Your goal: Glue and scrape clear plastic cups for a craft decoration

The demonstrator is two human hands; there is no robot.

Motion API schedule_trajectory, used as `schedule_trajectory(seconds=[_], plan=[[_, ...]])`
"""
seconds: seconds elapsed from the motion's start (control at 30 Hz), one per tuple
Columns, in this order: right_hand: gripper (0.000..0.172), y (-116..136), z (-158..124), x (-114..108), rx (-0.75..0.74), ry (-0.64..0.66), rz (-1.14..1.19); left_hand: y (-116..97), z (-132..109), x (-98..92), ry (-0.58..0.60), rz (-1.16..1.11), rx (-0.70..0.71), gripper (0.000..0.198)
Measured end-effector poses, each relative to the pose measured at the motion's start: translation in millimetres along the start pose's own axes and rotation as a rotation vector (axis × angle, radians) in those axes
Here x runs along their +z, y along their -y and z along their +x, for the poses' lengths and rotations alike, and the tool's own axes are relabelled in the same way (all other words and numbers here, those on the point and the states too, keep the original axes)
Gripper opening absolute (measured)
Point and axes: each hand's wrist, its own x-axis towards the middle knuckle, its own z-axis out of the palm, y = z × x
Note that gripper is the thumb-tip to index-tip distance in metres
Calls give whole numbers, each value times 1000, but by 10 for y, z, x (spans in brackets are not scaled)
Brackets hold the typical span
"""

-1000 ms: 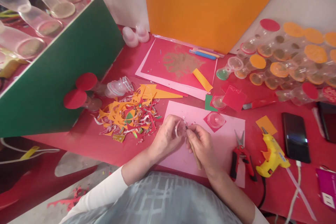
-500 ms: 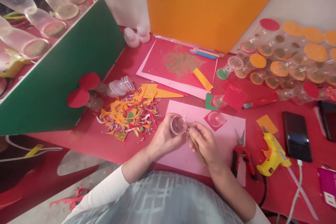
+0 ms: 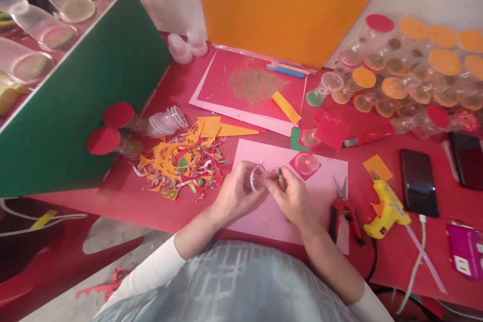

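My left hand (image 3: 237,193) is closed round a small clear plastic cup (image 3: 257,177) and holds it just above a pink paper sheet (image 3: 320,196). My right hand (image 3: 289,196) is pinched on a thin brown stick-like tool (image 3: 279,177), and its fingertips touch the cup's rim. Both hands meet over the near middle of the sheet. Another clear cup (image 3: 305,162) lies on a red paper square at the sheet's far edge.
Red-handled scissors (image 3: 343,206) and a yellow glue gun (image 3: 385,206) lie right of the sheet, with a dark phone (image 3: 418,182) beyond. A heap of paper scraps (image 3: 181,158) lies to the left. Rows of clear cups with coloured discs (image 3: 415,70) fill the far right. A green board (image 3: 79,95) leans at left.
The cup has tilted in my left hand and my right fingers have come up onto its rim. The camera view has shifted slightly.
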Motion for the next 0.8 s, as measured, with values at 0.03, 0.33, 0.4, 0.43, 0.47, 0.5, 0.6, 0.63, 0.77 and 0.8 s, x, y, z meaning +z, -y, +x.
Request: schedule_trajectory(seconds=[0.03,0.33,0.4,0.43,0.47,0.5,0.6,0.63,0.77,0.8], plan=[[31,2,4,-7,-21,3,-29,-4,-1,-6,9,4,6,25],[36,72,-15,-117,-46,163,60,-187,6,-107,167,-29,24,29],[33,75,-33,-126,1,194,153,-234,27,-117,182,-35,3,28],[32,72,-40,-127,21,197,204,-250,40,-118,187,-42,-6,29],[31,67,-46,-124,39,192,255,-262,53,-116,198,-53,-15,29],[31,59,-50,-118,54,184,302,-269,67,-113,211,-70,-25,28],[32,34,-51,-95,95,163,424,-264,99,-98,242,-136,-57,28],[33,28,-49,-88,110,165,459,-255,105,-94,249,-157,-69,29],[38,22,-40,-73,184,178,552,-216,116,-90,271,-226,-99,31],[39,23,-38,-72,205,183,566,-208,116,-91,272,-236,-103,31]])
